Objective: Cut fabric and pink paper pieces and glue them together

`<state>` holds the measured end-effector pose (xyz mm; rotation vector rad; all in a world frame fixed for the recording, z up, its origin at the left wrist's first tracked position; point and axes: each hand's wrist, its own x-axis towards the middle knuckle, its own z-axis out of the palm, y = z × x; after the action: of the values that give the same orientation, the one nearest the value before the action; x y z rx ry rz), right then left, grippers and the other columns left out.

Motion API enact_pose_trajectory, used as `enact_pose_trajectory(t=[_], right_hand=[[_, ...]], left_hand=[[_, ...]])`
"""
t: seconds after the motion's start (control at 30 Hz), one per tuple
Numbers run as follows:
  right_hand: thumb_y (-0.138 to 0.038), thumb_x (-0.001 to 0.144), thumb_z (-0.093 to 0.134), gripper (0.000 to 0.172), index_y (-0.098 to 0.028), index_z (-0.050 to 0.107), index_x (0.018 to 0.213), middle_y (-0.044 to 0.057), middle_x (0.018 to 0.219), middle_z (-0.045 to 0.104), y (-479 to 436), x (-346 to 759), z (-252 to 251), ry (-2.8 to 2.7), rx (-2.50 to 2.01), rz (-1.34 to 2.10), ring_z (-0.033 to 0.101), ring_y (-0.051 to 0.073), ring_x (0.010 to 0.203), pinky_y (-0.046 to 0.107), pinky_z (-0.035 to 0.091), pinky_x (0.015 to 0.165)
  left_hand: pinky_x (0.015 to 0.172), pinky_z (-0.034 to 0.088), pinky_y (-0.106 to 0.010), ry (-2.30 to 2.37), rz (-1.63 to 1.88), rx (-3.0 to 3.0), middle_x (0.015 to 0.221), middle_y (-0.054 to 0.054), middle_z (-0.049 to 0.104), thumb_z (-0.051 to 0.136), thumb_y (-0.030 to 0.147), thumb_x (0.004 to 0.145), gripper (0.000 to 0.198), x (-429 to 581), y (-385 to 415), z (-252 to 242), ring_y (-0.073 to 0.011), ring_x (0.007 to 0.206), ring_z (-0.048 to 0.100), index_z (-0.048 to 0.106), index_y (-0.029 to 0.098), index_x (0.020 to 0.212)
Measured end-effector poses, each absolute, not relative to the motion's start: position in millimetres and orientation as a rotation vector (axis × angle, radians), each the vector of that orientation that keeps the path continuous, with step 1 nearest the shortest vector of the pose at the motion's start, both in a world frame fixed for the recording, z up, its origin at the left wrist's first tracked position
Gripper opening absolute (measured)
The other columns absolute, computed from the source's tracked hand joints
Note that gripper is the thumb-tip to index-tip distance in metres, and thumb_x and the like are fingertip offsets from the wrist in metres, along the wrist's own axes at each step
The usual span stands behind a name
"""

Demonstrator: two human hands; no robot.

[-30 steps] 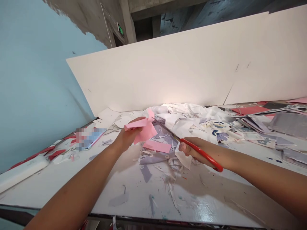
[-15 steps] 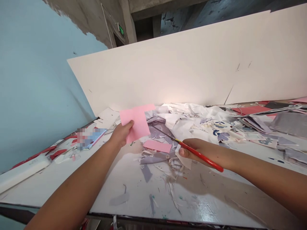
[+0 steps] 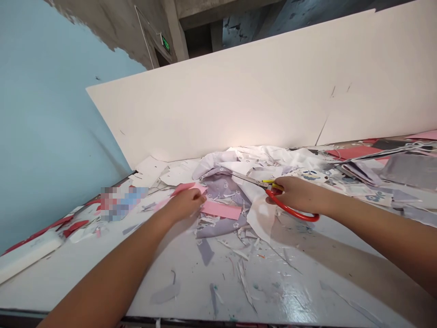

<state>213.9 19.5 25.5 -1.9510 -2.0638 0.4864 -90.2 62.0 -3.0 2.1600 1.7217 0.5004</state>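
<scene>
Pink paper (image 3: 186, 187) just under the left fingers (image 3: 195, 197)

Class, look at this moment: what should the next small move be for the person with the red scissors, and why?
Probably lift the pink paper with the left hand and bring it to the red-handled scissors: the paper lies under that hand, while the blades, held in the right hand, sit over the lilac printed sheet, away from it.

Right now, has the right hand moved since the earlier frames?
Yes. The right hand has shifted up and rightward in view, judged against the pink paper strip lying on the table.
</scene>
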Motion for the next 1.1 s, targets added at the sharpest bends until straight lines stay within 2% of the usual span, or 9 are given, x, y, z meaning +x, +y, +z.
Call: enact_pose_trajectory(t=[0.07, 0.17, 0.27, 0.37, 0.57, 0.67, 0.87, 1.0, 1.1], right_hand=[[-0.043, 0.071, 0.048, 0.024, -0.020, 0.043, 0.065, 0.006, 0.069, 0.055, 25.3, 224.4, 28.6, -2.073, -2.030, 0.301, 0.052, 0.019, 0.057, 0.029, 0.034, 0.049], [-0.040, 0.074, 0.044, 0.022, -0.021, 0.042, 0.062, 0.008, 0.065, 0.055, 35.2, 245.0, 31.7, -2.023, -2.130, 0.241, 0.051, 0.019, 0.051, 0.031, 0.033, 0.046], [-0.038, 0.074, 0.043, 0.026, -0.021, 0.042, 0.055, 0.009, 0.055, 0.054, 40.5, 263.3, 30.4, -2.001, -2.228, 0.292, 0.048, 0.017, 0.040, 0.031, 0.031, 0.042], [-0.040, 0.074, 0.044, 0.031, -0.020, 0.044, 0.051, 0.008, 0.050, 0.053, 36.9, 271.1, 26.0, -2.028, -2.251, 0.313, 0.049, 0.017, 0.041, 0.031, 0.032, 0.043], [-0.034, 0.077, 0.043, 0.028, -0.015, 0.049, 0.057, 0.015, 0.062, 0.056, 22.7, 254.4, 22.5, -2.048, -2.245, 0.069, 0.057, 0.025, 0.058, 0.034, 0.035, 0.049], [-0.029, 0.075, 0.047, 0.017, -0.014, 0.053, 0.068, 0.019, 0.077, 0.057, 16.5, 235.9, 20.6, -2.069, -2.215, -0.128, 0.056, 0.033, 0.076, 0.039, 0.037, 0.057], [-0.028, 0.080, 0.043, 0.024, -0.016, 0.057, 0.095, 0.013, 0.096, 0.057, 13.6, 206.9, -4.0, -2.408, -1.576, -0.258, 0.051, 0.027, 0.093, 0.036, 0.040, 0.073], [-0.027, 0.075, 0.050, 0.030, -0.014, 0.055, 0.101, 0.014, 0.100, 0.057, 26.5, 206.6, -18.3, -2.268, -1.609, -0.024, 0.045, 0.030, 0.102, 0.038, 0.036, 0.082], [-0.024, 0.075, 0.046, 0.019, -0.016, 0.056, 0.089, 0.010, 0.087, 0.060, 30.4, 209.9, -17.0, -2.198, -1.599, 0.216, 0.052, 0.024, 0.088, 0.033, 0.039, 0.073]], left_hand=[[0.052, 0.032, -0.025, 1.822, 0.438, 2.258, 0.074, -0.002, 0.062, 0.040, 0.050, 0.074, 0.033, -75.2, 55.6, -7.5, -0.0176, 0.061, 0.054, 0.054, 0.024, 0.086], [0.058, 0.034, -0.027, 2.013, 0.454, 2.298, 0.087, -0.009, 0.062, 0.040, 0.045, 0.074, 0.040, -65.5, 52.5, -5.1, -0.0217, 0.072, 0.056, 0.048, 0.022, 0.105], [0.059, 0.034, -0.031, 2.096, 0.391, 2.284, 0.079, -0.012, 0.061, 0.033, 0.043, 0.076, 0.037, -67.7, 53.8, 3.8, -0.0255, 0.072, 0.056, 0.054, 0.018, 0.094], [0.059, 0.036, -0.031, 2.000, 0.314, 2.321, 0.071, -0.008, 0.060, 0.029, 0.035, 0.078, 0.033, -68.2, 53.4, 10.7, -0.0225, 0.067, 0.055, 0.057, 0.020, 0.075], [0.076, 0.038, -0.029, 1.490, 0.319, 2.439, 0.104, -0.006, 0.056, 0.045, 0.026, 0.066, 0.037, -53.9, 51.1, 6.1, -0.0229, 0.097, 0.049, 0.056, 0.023, 0.101], [0.070, 0.038, -0.030, 1.477, 0.192, 2.468, 0.088, -0.006, 0.058, 0.045, 0.023, 0.064, 0.030, -52.2, 53.5, 3.1, -0.0236, 0.090, 0.050, 0.059, 0.022, 0.090], [0.065, 0.038, -0.027, 1.475, 0.282, 2.473, 0.087, -0.002, 0.054, 0.045, 0.023, 0.064, 0.031, -57.2, 55.8, 6.2, -0.0196, 0.084, 0.051, 0.057, 0.026, 0.092], [0.059, 0.037, -0.025, 1.419, 0.364, 2.404, 0.077, 0.000, 0.054, 0.045, 0.028, 0.068, 0.014, -60.7, 53.7, 13.0, -0.0158, 0.069, 0.050, 0.057, 0.024, 0.075], [0.055, 0.035, -0.024, 1.395, 0.473, 2.309, 0.070, 0.001, 0.052, 0.047, 0.034, 0.069, 0.014, -65.2, 50.9, 20.3, -0.0136, 0.061, 0.046, 0.054, 0.022, 0.068]])
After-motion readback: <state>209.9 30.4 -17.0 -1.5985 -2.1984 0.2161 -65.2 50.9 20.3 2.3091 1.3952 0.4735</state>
